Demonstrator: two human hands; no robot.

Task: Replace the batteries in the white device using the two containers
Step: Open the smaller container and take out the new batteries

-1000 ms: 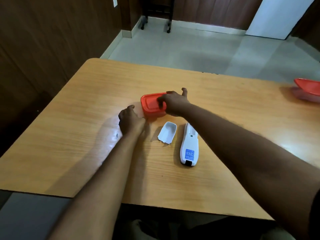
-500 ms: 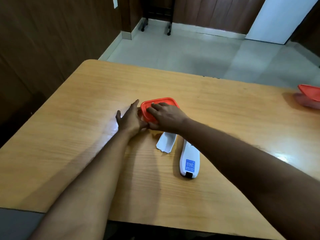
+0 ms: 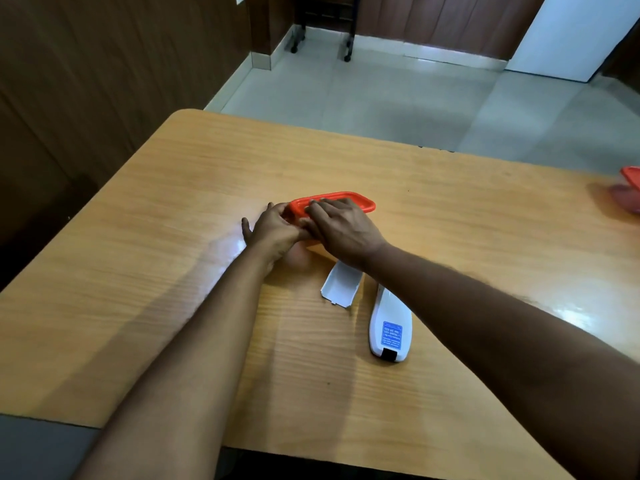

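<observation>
Two hands meet at a container with an orange lid point(image 3: 332, 201) near the middle of the table point(image 3: 138, 271). In the head view, the right hand point(image 3: 341, 230) lies palm down over the near part of the lid, fingers point(image 3: 317, 211) curled over its left end. The left hand point(image 3: 273, 230) presses in from the left side, its fingers wrapped against the container's left end just under the lid edge and touching the right hand's fingers. Both hands grip the container; the lid's left end looks tilted slightly up, though whether it has come free I cannot tell. The container's body is almost wholly hidden behind the hands.

Just nearer the camera, a white battery cover point(image 3: 341, 284) lies loose on the wood, partly under the right wrist. Beside it on the right, the white device point(image 3: 389, 327) lies flat, lengthwise toward the camera, with a blue label and a small black part at its near end; its far end is hidden under the right forearm. Cover and device lie close but apart.

A second container point(image 3: 628, 192), also orange-lidded, sits at the table's far right edge, cut off by the frame, well apart from the hands
</observation>
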